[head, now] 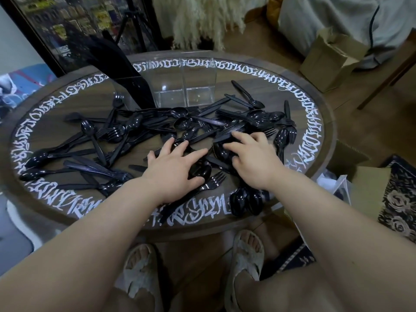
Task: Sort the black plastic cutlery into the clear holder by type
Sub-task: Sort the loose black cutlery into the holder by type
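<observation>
Two hands work a pile of black cutlery on a round surface.

Nearest, at 6 o'clock below the surface (324, 122) edge, two feet in pale slippers (246, 257) stand on the floor. Above them the left hand (173, 167) lies flat on the cutlery (126, 136), fingers spread and straight, grip wide, pressing spoons and a fork (211, 182) under the palm. Just beside it at 3 o'clock, the right hand (252, 158) curls its fingers over a bunch of spoons (221, 149), holding them. A few spoons lie at the near rim under the right wrist. The loose cutlery spreads from 9 o'clock to 2 o'clock across the surface. Farthest, at 12 o'clock, stands the clear holder (180, 86); its left compartment holds a tilted black bundle of knives (126, 70), the other compartments show only clear walls.
</observation>
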Demonstrator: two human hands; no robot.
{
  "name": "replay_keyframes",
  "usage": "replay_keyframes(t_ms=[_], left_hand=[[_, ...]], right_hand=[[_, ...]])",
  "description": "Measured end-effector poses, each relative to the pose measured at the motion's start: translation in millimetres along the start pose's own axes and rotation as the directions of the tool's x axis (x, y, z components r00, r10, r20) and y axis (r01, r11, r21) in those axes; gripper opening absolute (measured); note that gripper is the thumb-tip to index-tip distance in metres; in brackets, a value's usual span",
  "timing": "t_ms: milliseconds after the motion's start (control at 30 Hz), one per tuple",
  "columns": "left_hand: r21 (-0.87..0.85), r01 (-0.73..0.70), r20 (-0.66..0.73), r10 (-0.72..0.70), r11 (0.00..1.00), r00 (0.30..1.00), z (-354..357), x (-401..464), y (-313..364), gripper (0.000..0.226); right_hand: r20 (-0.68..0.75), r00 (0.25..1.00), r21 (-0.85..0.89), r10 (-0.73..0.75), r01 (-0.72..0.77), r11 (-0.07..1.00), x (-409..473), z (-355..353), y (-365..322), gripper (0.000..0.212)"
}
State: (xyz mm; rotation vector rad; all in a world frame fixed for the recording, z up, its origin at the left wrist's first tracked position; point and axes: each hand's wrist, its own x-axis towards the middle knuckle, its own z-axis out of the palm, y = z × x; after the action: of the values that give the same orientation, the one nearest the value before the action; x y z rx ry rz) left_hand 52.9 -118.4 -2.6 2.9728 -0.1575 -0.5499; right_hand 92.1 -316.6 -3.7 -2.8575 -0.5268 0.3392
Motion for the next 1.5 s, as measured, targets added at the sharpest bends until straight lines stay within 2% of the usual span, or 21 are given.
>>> replay_keyframes(t_ms=[267,433,533,600,667,767,867,1000,1067,1133,1233,1333,1433,1500], left_hand=[[-0.069,-0.01,-0.023,0.008,0.998,1.0,-2,-10,-11,0.056],[-0.082,-0.005,-0.206,-0.012,0.997,0.978,-4,-9,-8,0.05],[-0.12,-0.096,-0.313,0.054,0.988,0.948,-3,0,9,0.051],[-0.107,-0.167,-0.265,0.134,0.98,0.955,1,6,26,0.054],[-0.079,-0.187,-0.154,0.173,0.979,0.973,7,12,40,0.056],[-0.027,-0.125,-0.07,0.123,0.992,0.99,11,18,40,0.056],[-0.018,-0.025,-0.085,0.023,1.0,0.996,7,17,28,0.052],[-0.041,0.023,-0.192,-0.03,0.999,0.981,-1,13,21,0.049],[-0.04,0.0,-0.262,-0.01,0.999,0.965,-4,14,25,0.048],[-0.03,-0.047,-0.282,0.037,0.998,0.959,-5,18,33,0.05],[0.001,-0.125,-0.257,0.121,0.992,0.959,-8,32,46,0.06],[0.035,-0.123,-0.185,0.127,0.992,0.975,-13,54,53,0.068],[0.072,-0.096,-0.081,0.102,0.993,0.991,-12,64,47,0.067],[0.072,-0.108,-0.079,0.114,0.991,0.99,-10,62,38,0.064]], right_hand=[[0.006,0.999,0.063,0.044,-0.044,0.997,-9,-2,15,0.041],[-0.171,0.978,0.151,0.116,-0.091,0.984,-14,-10,28,0.037],[-0.202,0.963,0.136,0.18,-0.155,0.979,-17,-11,36,0.04],[-0.163,0.967,0.109,0.196,-0.18,0.978,-18,-8,37,0.043],[-0.111,0.975,0.08,0.192,-0.184,0.98,-17,-6,38,0.044],[-0.073,0.986,0.054,0.15,-0.146,0.988,-15,-4,39,0.04],[-0.121,0.985,0.087,0.126,-0.116,0.989,-14,-4,45,0.037],[-0.249,0.934,0.136,0.256,-0.228,0.964,-11,-6,55,0.037],[-0.22,0.923,0.115,0.315,-0.296,0.948,-10,-5,58,0.04],[-0.173,0.933,0.092,0.315,-0.303,0.949,-10,-3,57,0.043],[-0.138,0.966,0.079,0.218,-0.209,0.975,-8,1,51,0.045],[-0.13,0.985,0.049,0.11,-0.105,0.993,-5,3,41,0.046],[-0.15,0.983,0.09,0.107,-0.094,0.991,-3,3,39,0.043],[-0.185,0.971,0.133,0.151,-0.127,0.983,0,-1,43,0.041]])
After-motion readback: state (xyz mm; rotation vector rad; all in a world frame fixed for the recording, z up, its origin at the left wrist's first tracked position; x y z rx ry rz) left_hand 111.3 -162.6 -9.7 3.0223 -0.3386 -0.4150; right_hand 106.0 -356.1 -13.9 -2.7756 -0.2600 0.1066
